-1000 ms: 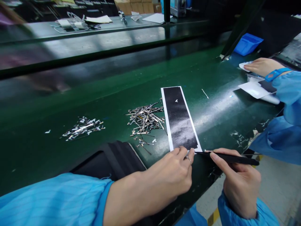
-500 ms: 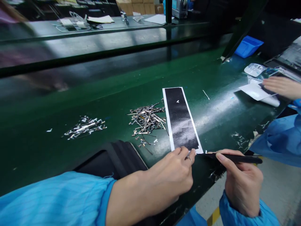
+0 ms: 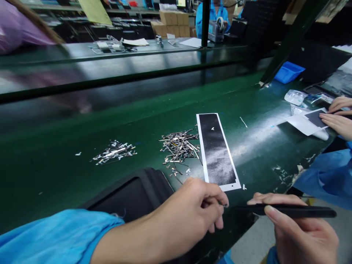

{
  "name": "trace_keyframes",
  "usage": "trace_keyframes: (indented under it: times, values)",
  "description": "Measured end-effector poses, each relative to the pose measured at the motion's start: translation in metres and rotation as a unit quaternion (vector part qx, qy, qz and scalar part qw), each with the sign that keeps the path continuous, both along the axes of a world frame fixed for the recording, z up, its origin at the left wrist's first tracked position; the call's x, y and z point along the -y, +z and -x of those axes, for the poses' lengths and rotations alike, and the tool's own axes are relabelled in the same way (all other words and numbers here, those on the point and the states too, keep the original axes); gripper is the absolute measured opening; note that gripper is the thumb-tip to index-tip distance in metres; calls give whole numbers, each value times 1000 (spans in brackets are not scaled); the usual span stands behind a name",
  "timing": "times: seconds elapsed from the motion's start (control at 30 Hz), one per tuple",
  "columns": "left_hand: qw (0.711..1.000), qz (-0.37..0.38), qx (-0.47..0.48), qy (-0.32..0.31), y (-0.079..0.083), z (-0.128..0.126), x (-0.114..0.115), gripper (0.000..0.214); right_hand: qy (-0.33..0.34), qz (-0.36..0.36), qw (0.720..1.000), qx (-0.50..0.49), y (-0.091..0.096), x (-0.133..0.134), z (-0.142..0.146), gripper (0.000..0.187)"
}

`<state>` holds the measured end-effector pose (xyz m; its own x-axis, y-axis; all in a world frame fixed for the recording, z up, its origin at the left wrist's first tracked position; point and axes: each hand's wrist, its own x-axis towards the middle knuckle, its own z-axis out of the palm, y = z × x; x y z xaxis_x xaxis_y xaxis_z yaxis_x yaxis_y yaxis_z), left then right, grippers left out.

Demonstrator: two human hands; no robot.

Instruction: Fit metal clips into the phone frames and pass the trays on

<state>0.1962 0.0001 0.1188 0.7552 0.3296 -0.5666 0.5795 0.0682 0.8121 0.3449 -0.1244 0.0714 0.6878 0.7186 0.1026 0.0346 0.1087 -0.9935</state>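
Note:
A long black strip with a white border (image 3: 217, 151) lies on the green bench (image 3: 137, 117), one tiny white piece on its far end. My left hand (image 3: 198, 212) hovers just in front of the strip's near end, fingers curled and pinched on something too small to make out. My right hand (image 3: 299, 231) grips black tweezers (image 3: 286, 211) that point left toward my left fingertips. A pile of small metal pieces (image 3: 178, 146) lies left of the strip, and a smaller pile (image 3: 114, 153) farther left.
A black pad (image 3: 132, 196) lies under my left forearm. At the right a co-worker's hands (image 3: 337, 117) rest on a white sheet with a black piece (image 3: 308, 123). A blue bin (image 3: 288, 72) stands at the far right. A raised shelf (image 3: 110, 66) runs behind.
My left hand has come off the strip's near end and drawn back toward me, now pinched. The tweezers have pulled away from the strip. The co-worker's hands shifted on the white sheet.

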Motion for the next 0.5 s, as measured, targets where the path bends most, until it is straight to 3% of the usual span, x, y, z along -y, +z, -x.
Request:
trace_keyframes:
  times: [0.17,0.5]
  values:
    - [994,80,57,47,-8,0,0,12,56,-19,998,34,-3,-1,0,11]
    - [991,107,62,59,-14,0,0,12,62,-5,998,33,-3,-3,1,12]
